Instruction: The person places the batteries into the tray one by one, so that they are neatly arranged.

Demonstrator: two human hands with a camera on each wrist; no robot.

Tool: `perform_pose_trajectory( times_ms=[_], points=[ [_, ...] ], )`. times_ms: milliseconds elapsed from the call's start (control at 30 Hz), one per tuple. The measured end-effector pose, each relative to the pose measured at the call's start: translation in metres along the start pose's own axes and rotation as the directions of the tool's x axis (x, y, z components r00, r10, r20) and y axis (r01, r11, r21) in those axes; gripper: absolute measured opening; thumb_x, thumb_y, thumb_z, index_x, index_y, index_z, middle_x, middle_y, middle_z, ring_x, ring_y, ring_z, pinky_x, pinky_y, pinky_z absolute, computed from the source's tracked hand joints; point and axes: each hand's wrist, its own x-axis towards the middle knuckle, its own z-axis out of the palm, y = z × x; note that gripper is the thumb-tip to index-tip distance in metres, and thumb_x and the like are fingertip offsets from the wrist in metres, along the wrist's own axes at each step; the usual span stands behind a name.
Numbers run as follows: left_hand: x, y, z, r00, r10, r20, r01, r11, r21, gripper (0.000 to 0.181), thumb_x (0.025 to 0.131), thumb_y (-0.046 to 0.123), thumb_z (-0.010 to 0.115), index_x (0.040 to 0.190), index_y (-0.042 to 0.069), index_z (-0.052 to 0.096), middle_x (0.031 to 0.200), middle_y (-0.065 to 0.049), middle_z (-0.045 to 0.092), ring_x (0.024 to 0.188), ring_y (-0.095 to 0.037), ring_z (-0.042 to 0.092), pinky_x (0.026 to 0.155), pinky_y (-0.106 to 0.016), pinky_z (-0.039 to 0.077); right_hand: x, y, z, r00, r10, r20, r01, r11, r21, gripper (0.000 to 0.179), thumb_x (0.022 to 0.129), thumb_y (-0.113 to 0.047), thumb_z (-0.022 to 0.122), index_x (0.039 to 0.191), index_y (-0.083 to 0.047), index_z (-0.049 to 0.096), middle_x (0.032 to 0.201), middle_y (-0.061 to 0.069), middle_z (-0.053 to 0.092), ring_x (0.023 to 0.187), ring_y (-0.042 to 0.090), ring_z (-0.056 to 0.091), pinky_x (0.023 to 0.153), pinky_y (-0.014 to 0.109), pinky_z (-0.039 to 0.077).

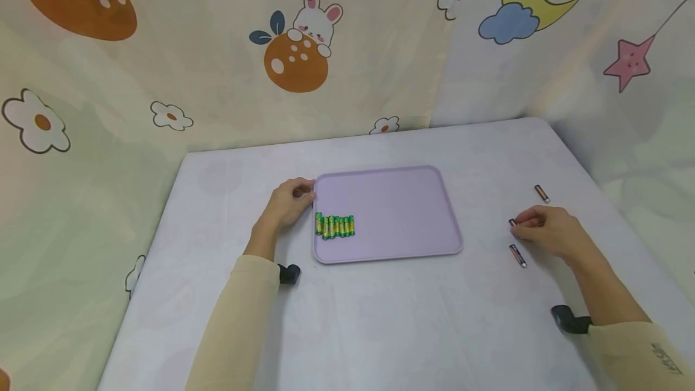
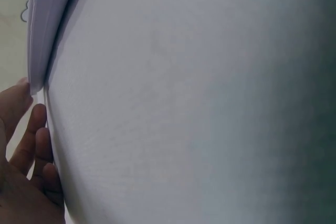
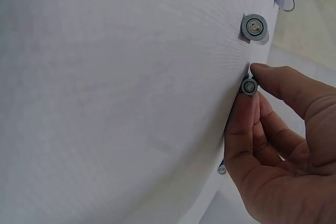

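Between the thumb and fingers of my right hand (image 1: 548,231) a small dark AAA or AA-size battery (image 3: 249,86) is pinched, close over the table. Two similar batteries with copper-coloured ends lie beside it: one nearer the body (image 1: 518,256) and one farther back (image 1: 542,193). My left hand (image 1: 288,203) rests at the left edge of the purple tray (image 1: 396,210). In the left wrist view its thumb (image 2: 18,95) touches the tray's rim, while the other fingers lie loosely bent below. A row of several green batteries (image 1: 335,227) stands side by side at the tray's left end.
A white cloth covers the table (image 1: 402,318), whose right edge runs beyond the batteries. Behind it hangs a patterned curtain (image 1: 217,47). Black wrist-camera mounts (image 1: 570,320) stick out from both sleeves, low over the cloth.
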Motion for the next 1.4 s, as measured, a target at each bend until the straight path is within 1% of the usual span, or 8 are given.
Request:
perform_pose_trajectory(
  times_ms=[200,300,467,533,767,1000,1233,1400],
  points=[
    [0.001,0.000,0.000,1.000,-0.009,0.000,0.009,1.000,0.002,0.038,0.103,0.027,0.064,0.140,0.020,0.062,0.134,-0.005,0.062,0.128,-0.027,0.053,0.109,-0.047,0.044,0.000,-0.002,0.000,1.000,0.015,0.011,-0.015,0.999,0.032,0.043,0.098,-0.031,0.069,0.121,0.004,0.063,0.105,0.017,0.069,0.097,0.032,0.061,0.075,0.033,0.048],
    [0.001,0.000,0.000,1.000,-0.003,0.002,0.003,1.000,0.003,0.038,0.103,0.027,0.064,0.140,0.019,0.062,0.134,-0.006,0.062,0.128,-0.027,0.053,0.110,-0.047,0.044,0.000,-0.004,-0.001,1.000,0.004,0.021,-0.005,0.998,0.065,0.046,0.100,-0.033,0.067,0.125,0.005,0.062,0.112,0.021,0.068,0.101,0.033,0.060,0.075,0.029,0.050],
    [0.001,-0.001,0.001,1.000,-0.005,0.003,0.005,1.000,-0.001,0.038,0.103,0.026,0.064,0.140,0.019,0.061,0.134,-0.006,0.062,0.128,-0.027,0.053,0.110,-0.047,0.044,0.001,-0.008,0.001,0.999,-0.021,0.028,0.017,0.989,0.144,0.049,0.100,-0.038,0.067,0.127,0.004,0.062,0.115,0.019,0.071,0.092,0.011,0.065,0.071,0.014,0.051],
    [0.001,-0.001,0.001,1.000,-0.008,0.003,0.008,1.000,-0.001,0.038,0.103,0.026,0.064,0.140,0.019,0.062,0.134,-0.006,0.062,0.128,-0.027,0.053,0.110,-0.047,0.044,0.001,-0.011,0.002,0.999,-0.028,0.034,0.021,0.983,0.183,0.050,0.100,-0.038,0.068,0.128,0.003,0.062,0.115,0.017,0.072,0.087,0.003,0.065,0.071,0.013,0.051],
    [0.001,0.000,0.000,1.000,-0.005,-0.006,0.005,1.000,-0.013,0.038,0.103,0.026,0.064,0.140,0.019,0.062,0.134,-0.006,0.062,0.126,-0.027,0.053,0.110,-0.046,0.044,0.008,-0.023,0.010,0.997,-0.044,0.060,0.026,0.961,0.276,0.050,0.101,-0.038,0.067,0.132,0.000,0.061,0.124,0.018,0.069,0.090,0.001,0.066,0.077,0.013,0.053],
    [0.001,-0.002,0.000,1.000,-0.019,-0.002,0.019,1.000,-0.010,0.038,0.103,0.026,0.064,0.140,0.020,0.062,0.134,-0.005,0.061,0.127,-0.027,0.053,0.110,-0.046,0.044,0.014,-0.050,0.018,0.989,-0.095,0.111,0.042,0.914,0.404,0.053,0.101,-0.035,0.067,0.135,0.004,0.057,0.130,0.018,0.064,0.096,-0.002,0.065,0.084,0.014,0.055],
    [0.002,-0.002,-0.001,1.000,-0.014,0.003,0.014,1.000,-0.006,0.038,0.103,0.027,0.064,0.140,0.020,0.062,0.134,-0.005,0.061,0.127,-0.027,0.053,0.110,-0.045,0.044,0.020,-0.088,0.039,0.976,-0.150,0.159,0.047,0.853,0.519,0.049,0.099,-0.026,0.070,0.132,0.007,0.057,0.130,0.024,0.063,0.098,0.004,0.067,0.087,0.020,0.057],
    [0.001,0.001,-0.001,1.000,-0.008,0.006,0.008,1.000,-0.005,0.038,0.103,0.026,0.065,0.140,0.019,0.062,0.134,-0.005,0.061,0.128,-0.027,0.053,0.110,-0.045,0.044,0.026,-0.116,0.054,0.962,-0.202,0.184,0.060,0.815,0.576,0.046,0.098,-0.020,0.072,0.130,0.009,0.058,0.126,0.023,0.066,0.097,0.007,0.068,0.087,0.021,0.058]
  ],
)
